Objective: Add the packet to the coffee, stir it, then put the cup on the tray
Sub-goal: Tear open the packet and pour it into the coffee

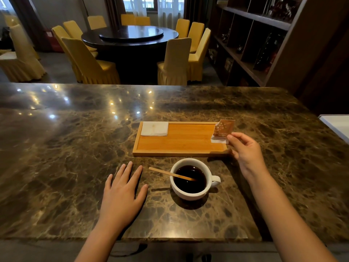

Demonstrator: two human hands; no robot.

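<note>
A white cup [190,194] of black coffee stands on the marble counter, handle to the right. A wooden stir stick [170,173] leans in it, its end over the left rim. Just behind the cup lies a wooden tray [181,142]. My right hand [245,154] pinches a small brown and white packet [222,130] by its lower corner, held above the tray's right end. My left hand [122,193] lies flat on the counter left of the cup, fingers spread, holding nothing.
A folded white napkin [154,128] sits in the tray's far left corner. A white object [336,125] shows at the counter's right edge. Beyond the counter are a round dark table [130,37], yellow chairs and a shelf unit [255,35].
</note>
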